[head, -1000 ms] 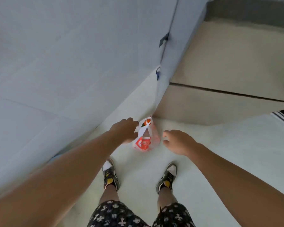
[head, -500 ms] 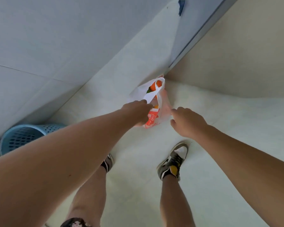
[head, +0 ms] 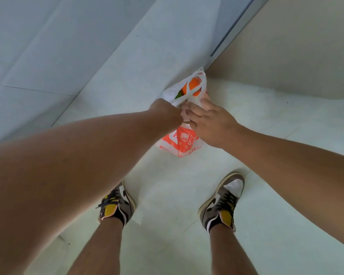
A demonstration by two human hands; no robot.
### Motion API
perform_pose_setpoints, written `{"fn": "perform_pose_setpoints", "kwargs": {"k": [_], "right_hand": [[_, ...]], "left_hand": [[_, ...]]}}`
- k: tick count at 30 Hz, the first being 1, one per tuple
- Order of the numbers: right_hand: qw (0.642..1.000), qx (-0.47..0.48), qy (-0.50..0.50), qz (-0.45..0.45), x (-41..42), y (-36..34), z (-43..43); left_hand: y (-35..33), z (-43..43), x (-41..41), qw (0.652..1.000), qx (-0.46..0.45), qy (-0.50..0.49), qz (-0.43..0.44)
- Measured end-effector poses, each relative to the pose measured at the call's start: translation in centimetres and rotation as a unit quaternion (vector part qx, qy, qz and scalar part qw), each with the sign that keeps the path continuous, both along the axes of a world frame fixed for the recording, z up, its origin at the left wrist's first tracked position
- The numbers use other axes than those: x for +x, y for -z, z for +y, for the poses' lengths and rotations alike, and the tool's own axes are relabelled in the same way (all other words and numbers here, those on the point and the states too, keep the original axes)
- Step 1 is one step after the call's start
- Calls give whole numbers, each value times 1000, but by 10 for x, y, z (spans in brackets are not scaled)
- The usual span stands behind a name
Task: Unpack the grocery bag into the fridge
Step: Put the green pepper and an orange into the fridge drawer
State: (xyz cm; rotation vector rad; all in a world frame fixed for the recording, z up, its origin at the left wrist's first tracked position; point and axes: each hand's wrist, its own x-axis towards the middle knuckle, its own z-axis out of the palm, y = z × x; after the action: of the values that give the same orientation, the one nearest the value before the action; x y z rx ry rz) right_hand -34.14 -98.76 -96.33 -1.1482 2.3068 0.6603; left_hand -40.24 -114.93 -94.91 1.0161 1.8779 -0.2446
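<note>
A white plastic grocery bag [head: 184,144] with orange print sits on the pale floor in front of my feet. Through its open top I see an orange item [head: 194,87] and a bit of something green. My left hand [head: 167,112] is closed on the bag's near handle and rim. My right hand [head: 209,120] lies on the bag's right side, fingers curled on the plastic beside the other handle. The fridge shows only as a grey-white panel [head: 189,26] rising behind the bag.
A tiled wall [head: 38,46] runs along the left. A beige cabinet side [head: 296,56] stands at the right behind the bag. My two sneakers [head: 220,203] are planted on the floor just short of the bag.
The camera has dropped closer to the bag. My right hand moved left from beside the bag onto it. The left hand stays on the handle. The blue basket has left the view.
</note>
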Motion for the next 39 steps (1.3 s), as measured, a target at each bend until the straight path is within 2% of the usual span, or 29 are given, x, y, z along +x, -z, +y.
{"fn": "perform_pose_setpoints", "kwargs": {"k": [1, 2, 4, 5, 6, 7, 8, 9, 10, 12, 13, 14, 15, 16, 18, 20, 21, 22, 23, 24, 27, 29, 31, 35, 37, 39], "right_hand": [[999, 39, -28, 11, 1, 4, -4], [993, 101, -59, 17, 1, 8, -7], [984, 160, -76, -10, 0, 9, -11], [988, 131, 27, -76, 1, 3, -15], [985, 52, 118, -115, -4, -1, -18], [976, 48, 149, -149, -8, 4, -19], [971, 94, 97, -198, -5, 4, -15], [969, 136, 78, -190, -8, 11, -9], [964, 139, 121, -189, -9, 12, -6], [941, 102, 222, -234, -10, 9, -5], [946, 96, 212, -227, -13, 11, -9], [924, 73, 303, -222, -14, 8, -14], [930, 28, 315, -188, -15, 14, -15], [916, -27, 353, -187, -16, 20, -19], [890, -52, 398, -218, -23, 28, -21], [863, -37, 450, -227, -21, 49, -23], [876, -26, 429, -221, -20, 61, -23], [874, 6, 428, -231, -21, 70, -22], [893, 22, 389, -225, -23, 86, -18], [896, 9, 386, -221, -28, 88, -17], [864, -18, 465, -191, -40, 109, -6], [890, -26, 438, -125, -47, 120, 0], [888, -16, 453, -78, -46, 140, 1], [904, -79, 420, -15, -43, 167, -2], [910, -77, 407, -21, -42, 176, -1], [900, -67, 428, -53, -37, 183, 1]], "left_hand": [[-10, 4, 0, 998, -58, -34, -12], [-8, 5, 2, 987, -103, -124, 2], [-11, -2, 4, 979, -122, -162, 29], [-14, -5, 3, 977, -155, -140, 34], [-16, -7, 2, 977, -156, -136, 51], [-15, -8, 4, 976, -153, -146, 60], [-12, -11, 5, 980, -135, -125, 75], [-13, -9, 5, 979, -137, -128, 82], [-15, -7, 4, 975, -160, -130, 86], [-3, 0, 2, 978, -113, -152, 90], [3, 3, 1, 979, -97, -158, 79], [10, 8, 0, 985, -69, -143, 69], [17, 13, 1, 988, -38, -137, 60], [26, 19, 4, 990, -19, -134, 49], [50, 29, 8, 988, -23, -155, 7], [76, 32, 5, 973, -50, -223, -18], [86, 30, 2, 973, -54, -224, -21], [96, 27, 0, 977, -51, -205, -16], [105, 24, -3, 983, -35, -179, 1], [114, 23, -4, 988, -37, -149, 23], [136, 22, -7, 986, -14, -129, 108], [149, 19, -10, 978, -1, -136, 157], [156, 17, -16, 964, 2, -176, 197], [175, 17, -25, 959, 17, -157, 236], [182, 18, -28, 960, 20, -131, 246], [185, 18, -30, 962, 2, -119, 248]]}}
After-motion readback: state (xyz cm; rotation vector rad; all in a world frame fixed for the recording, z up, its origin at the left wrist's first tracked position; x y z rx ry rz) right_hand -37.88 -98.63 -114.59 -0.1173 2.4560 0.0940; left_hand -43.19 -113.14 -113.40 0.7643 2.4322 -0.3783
